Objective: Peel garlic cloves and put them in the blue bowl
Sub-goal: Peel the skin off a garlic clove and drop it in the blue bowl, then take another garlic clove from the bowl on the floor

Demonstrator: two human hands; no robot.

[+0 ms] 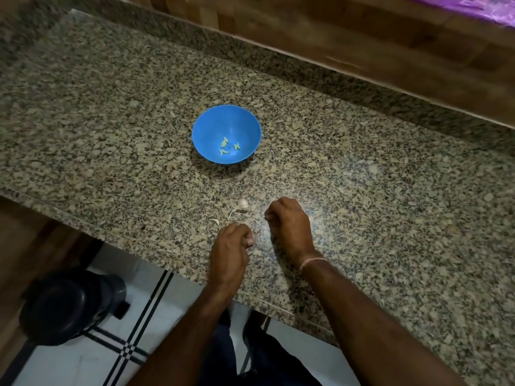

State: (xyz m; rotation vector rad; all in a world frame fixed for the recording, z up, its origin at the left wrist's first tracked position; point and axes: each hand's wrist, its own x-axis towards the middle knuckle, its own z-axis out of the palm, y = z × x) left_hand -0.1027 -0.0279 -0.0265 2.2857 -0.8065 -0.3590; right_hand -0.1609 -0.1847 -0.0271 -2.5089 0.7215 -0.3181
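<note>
The task is judged to be somewhere in its early or middle part. A few peeled cloves [228, 147], small and pale, are seen at the bottom of the bowl [211, 121]. The bowl is placed upright near the middle of the counter [111, 107], well apart from both hands. One piece of garlic [242, 205] with its skin on is lying on the counter between the bowl and the hands, just beyond the left hand [232, 242]. Some peel scraps [216, 220] are scattered beside it. The left hand is held low over the counter with the fingers curled in. A pale bit is glimpsed at its fingertips, but it cannot be told whether a clove is pinched there. The right hand [288, 221] is also curled narrow, knuckles up, and its inside is hidden, so it cannot be said whether anything is held. The two hands are near each other but not touching. The piece on the counter, and maybe one in the hands, is judged to be left for peeling and dropping in the bowl. A thin thread [312, 261] is worn on the right wrist. Only the garlic is placed between the hands and the bowl, so the way is judged free. Below the counter edge a tiled floor [83, 358] and a black container [72, 302] are seen. A blurred purple sheet [459, 6] is at the far corner.
</note>
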